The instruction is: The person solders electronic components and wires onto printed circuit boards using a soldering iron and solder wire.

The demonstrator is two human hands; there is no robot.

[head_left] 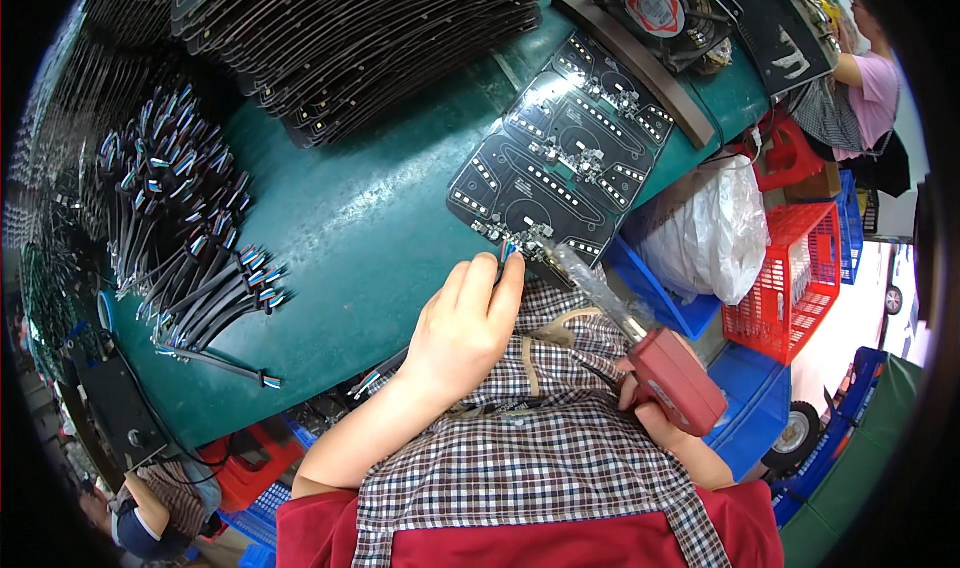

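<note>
A black circuit board (pixel 505 158) with small white LEDs and clusters of parts lies on the green table. My left hand (pixel 465 318) is at its near edge, fingers pinched on a thin cable (pixel 507 251) with coloured wire ends. Those ends meet the cluster of parts there. In my right hand (pixel 660 430) is a soldering iron (pixel 682 380) with a red handle and a clear-wrapped shaft. Its shaft slants toward the same edge of the board, close to the wires; whether the tip touches cannot be made out.
Stacked black boards (pixel 350 48) rise at the back. Many black cables (pixel 215 313) with stripped coloured ends lie left on the green table (pixel 340 338). A dark bar (pixel 640 63) and a fan (pixel 655 10) stand beyond the board. Right are a plastic bag (pixel 705 233), crates (pixel 785 298) and another person (pixel 875 98).
</note>
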